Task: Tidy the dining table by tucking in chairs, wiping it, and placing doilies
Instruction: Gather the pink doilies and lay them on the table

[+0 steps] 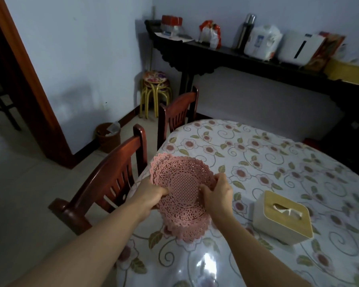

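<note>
Head view, both hands gripping pink doilies over table edge

Single head-worn wide-angle view, looking forward and down from above the near edge of the dining table, close over both forearms, angled left toward two chairs, the wall corner and a dark sideboard at far right.

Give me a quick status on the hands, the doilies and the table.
Left hand and right hand both grip the pink doilies, held over the table edge. None laid out yet. Tissue box sits right of them.
</note>
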`<move>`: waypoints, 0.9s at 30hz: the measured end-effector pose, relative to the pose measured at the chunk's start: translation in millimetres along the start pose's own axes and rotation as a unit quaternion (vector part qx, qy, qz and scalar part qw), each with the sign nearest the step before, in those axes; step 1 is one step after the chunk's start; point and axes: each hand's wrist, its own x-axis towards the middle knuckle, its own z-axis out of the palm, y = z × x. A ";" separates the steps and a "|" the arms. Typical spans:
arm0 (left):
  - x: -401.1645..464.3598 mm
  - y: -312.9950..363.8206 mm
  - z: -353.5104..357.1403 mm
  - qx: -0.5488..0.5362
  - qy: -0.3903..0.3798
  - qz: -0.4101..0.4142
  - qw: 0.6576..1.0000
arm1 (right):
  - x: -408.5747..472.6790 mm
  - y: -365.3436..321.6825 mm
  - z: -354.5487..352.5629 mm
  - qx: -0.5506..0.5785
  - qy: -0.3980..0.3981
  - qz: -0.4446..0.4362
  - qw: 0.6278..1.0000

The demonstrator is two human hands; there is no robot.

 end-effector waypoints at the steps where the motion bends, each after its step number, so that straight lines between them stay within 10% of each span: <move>1: 11.3 3.1 7.9 -0.005 -0.006 0.001 1.000 | 13.4 4.6 0.3 -0.007 0.009 -0.007 1.000; 10: 108.6 18.5 68.4 -0.024 0.011 -0.030 0.999 | 122.3 41.2 2.7 -0.093 0.033 -0.086 0.991; 27: 255.8 25.8 121.7 0.036 0.028 -0.032 0.998 | 282.3 135.7 22.7 0.029 0.016 0.086 0.996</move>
